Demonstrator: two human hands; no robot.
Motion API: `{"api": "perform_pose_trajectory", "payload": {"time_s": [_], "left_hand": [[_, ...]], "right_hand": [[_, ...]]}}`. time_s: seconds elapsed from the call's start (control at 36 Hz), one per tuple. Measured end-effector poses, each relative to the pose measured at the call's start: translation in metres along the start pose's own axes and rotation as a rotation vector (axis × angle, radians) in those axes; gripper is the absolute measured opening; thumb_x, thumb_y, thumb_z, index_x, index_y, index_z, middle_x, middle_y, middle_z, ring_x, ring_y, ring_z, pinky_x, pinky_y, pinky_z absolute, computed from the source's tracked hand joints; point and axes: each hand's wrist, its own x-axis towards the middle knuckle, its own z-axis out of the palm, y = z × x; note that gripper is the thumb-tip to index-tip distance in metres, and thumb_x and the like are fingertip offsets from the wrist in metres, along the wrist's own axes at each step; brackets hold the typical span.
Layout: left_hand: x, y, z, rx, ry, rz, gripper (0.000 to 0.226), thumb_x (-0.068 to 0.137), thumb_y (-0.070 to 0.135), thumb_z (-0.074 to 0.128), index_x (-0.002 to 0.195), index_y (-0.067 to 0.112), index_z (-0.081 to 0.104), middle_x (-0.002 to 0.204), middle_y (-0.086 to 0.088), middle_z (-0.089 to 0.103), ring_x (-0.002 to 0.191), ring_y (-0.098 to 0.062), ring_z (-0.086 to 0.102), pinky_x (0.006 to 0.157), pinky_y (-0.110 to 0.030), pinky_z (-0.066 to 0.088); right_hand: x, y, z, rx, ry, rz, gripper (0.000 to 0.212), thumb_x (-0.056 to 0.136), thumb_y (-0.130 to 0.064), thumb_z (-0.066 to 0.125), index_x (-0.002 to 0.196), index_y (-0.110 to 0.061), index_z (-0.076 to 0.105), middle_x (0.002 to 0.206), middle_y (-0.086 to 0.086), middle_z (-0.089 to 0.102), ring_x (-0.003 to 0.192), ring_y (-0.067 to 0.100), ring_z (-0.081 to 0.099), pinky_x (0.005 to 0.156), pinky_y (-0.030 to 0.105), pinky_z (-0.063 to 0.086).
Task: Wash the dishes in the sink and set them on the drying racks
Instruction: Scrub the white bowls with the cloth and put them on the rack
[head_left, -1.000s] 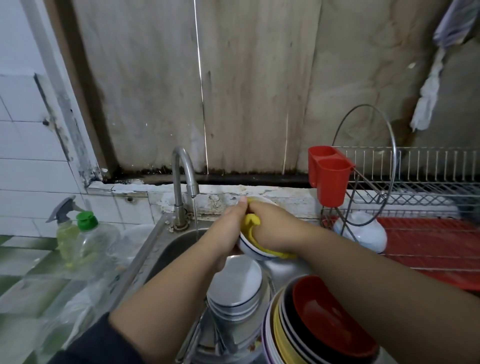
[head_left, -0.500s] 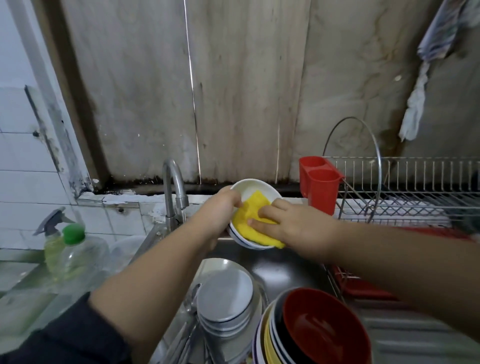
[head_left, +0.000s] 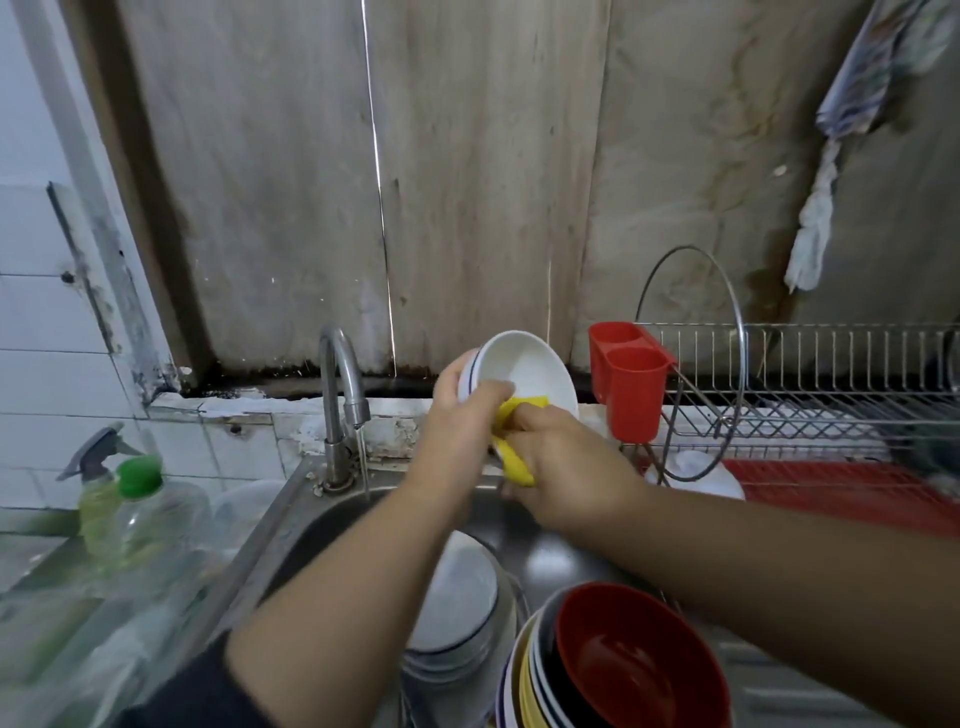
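My left hand (head_left: 457, 431) grips a white bowl (head_left: 524, 371) with a blue rim line by its lower edge, tilted so its inside faces me, above the steel sink (head_left: 311, 525). My right hand (head_left: 566, 467) presses a yellow sponge (head_left: 511, 447) against the bowl's lower edge. Below in the sink stands a stack of white dishes (head_left: 457, 608). At the front right is a pile of bowls topped by a red one (head_left: 634, 654). The wire drying rack (head_left: 810, 395) stands to the right, with a white dish (head_left: 696, 473) on its red tray.
The tap (head_left: 340, 395) runs a thin stream at the sink's back left. A spray bottle (head_left: 96, 483) and a green-capped bottle (head_left: 150, 514) stand on the left counter. A red cutlery holder (head_left: 628, 384) hangs on the rack's left end. Cloths (head_left: 831, 156) hang at upper right.
The bowl has risen and tilted up so more of its inside shows. The sponge has slid from the bowl's inside down to its lower edge under my right hand.
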Motion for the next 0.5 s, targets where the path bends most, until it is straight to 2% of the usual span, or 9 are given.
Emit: {"api": "perform_pose_trajectory", "payload": {"time_s": [0.06,0.11,0.19,0.25,0.31,0.36,0.42,0.44,0.5], "left_hand": [[0.002,0.016,-0.013,0.041,-0.177,-0.172,0.019,0.087,0.02,0.054,0.105,0.022,0.059,0.098,-0.01,0.065,0.083,-0.023,0.061,0.073,-0.033,0.05],[0.005,0.026,-0.023,0.119,-0.249,-0.336,0.021,0.088,0.023,0.05,0.099,0.011,0.063,0.088,-0.014,0.065,0.076,-0.028,0.061,0.072,-0.033,0.05],[0.001,0.019,-0.011,0.214,0.017,-0.16,0.013,0.086,0.018,0.047,0.083,0.012,0.058,0.078,-0.009,0.056,0.072,-0.025,0.051,0.07,-0.034,0.041],[-0.007,0.007,0.004,0.125,0.135,0.048,0.016,0.088,0.014,0.046,0.1,0.015,0.057,0.083,-0.002,0.056,0.077,-0.021,0.052,0.072,-0.032,0.042],[-0.01,0.004,0.004,0.062,0.041,0.043,0.032,0.087,0.017,0.054,0.118,0.023,0.051,0.101,-0.001,0.061,0.089,-0.017,0.059,0.08,-0.033,0.047],[-0.005,0.016,-0.008,0.096,-0.141,-0.129,0.035,0.083,0.025,0.06,0.117,0.019,0.054,0.105,-0.008,0.063,0.09,-0.022,0.061,0.081,-0.036,0.049],[-0.001,0.025,-0.017,0.127,-0.206,-0.287,0.02,0.087,0.023,0.054,0.101,0.011,0.059,0.094,-0.014,0.064,0.082,-0.027,0.06,0.081,-0.037,0.051],[0.0,0.027,-0.018,0.137,-0.145,-0.287,0.015,0.088,0.02,0.05,0.092,0.009,0.06,0.088,-0.015,0.062,0.079,-0.028,0.059,0.08,-0.038,0.051],[-0.002,0.021,-0.008,0.234,0.059,-0.135,0.015,0.089,0.017,0.045,0.084,0.012,0.058,0.086,-0.013,0.059,0.077,-0.026,0.055,0.078,-0.039,0.049]], "right_hand": [[-0.004,0.018,-0.013,-0.165,0.0,-0.118,0.051,0.064,-0.014,0.08,0.114,-0.016,0.069,0.103,0.006,0.064,0.086,0.029,0.059,0.057,0.031,0.052],[-0.007,0.035,-0.022,-0.36,-0.039,-0.343,0.054,0.063,-0.019,0.08,0.116,-0.021,0.068,0.094,0.003,0.065,0.075,0.025,0.058,0.043,0.025,0.045],[-0.003,0.019,-0.018,-0.271,-0.036,-0.191,0.057,0.062,-0.013,0.081,0.117,-0.02,0.067,0.097,0.006,0.062,0.081,0.028,0.056,0.051,0.026,0.039],[0.0,-0.001,-0.006,-0.072,0.003,0.043,0.034,0.075,-0.015,0.065,0.109,-0.012,0.069,0.106,0.012,0.058,0.096,0.033,0.052,0.068,0.037,0.044],[-0.003,-0.008,0.0,0.031,0.058,0.066,0.029,0.077,-0.017,0.06,0.102,-0.008,0.07,0.108,0.014,0.058,0.099,0.036,0.052,0.076,0.043,0.047],[-0.008,0.007,-0.008,-0.064,0.046,-0.011,0.042,0.069,-0.011,0.073,0.111,-0.013,0.069,0.105,0.01,0.062,0.091,0.034,0.056,0.065,0.04,0.049],[-0.01,0.023,-0.015,-0.252,0.011,-0.215,0.062,0.058,-0.009,0.081,0.117,-0.019,0.067,0.095,0.004,0.064,0.076,0.027,0.058,0.048,0.028,0.045],[-0.01,0.027,-0.016,-0.313,0.019,-0.253,0.063,0.058,-0.009,0.08,0.118,-0.022,0.067,0.093,0.002,0.064,0.073,0.025,0.058,0.046,0.024,0.041],[-0.007,0.013,-0.013,-0.205,0.042,-0.131,0.049,0.065,-0.007,0.072,0.112,-0.021,0.07,0.095,0.003,0.062,0.079,0.027,0.057,0.05,0.026,0.041]]}}
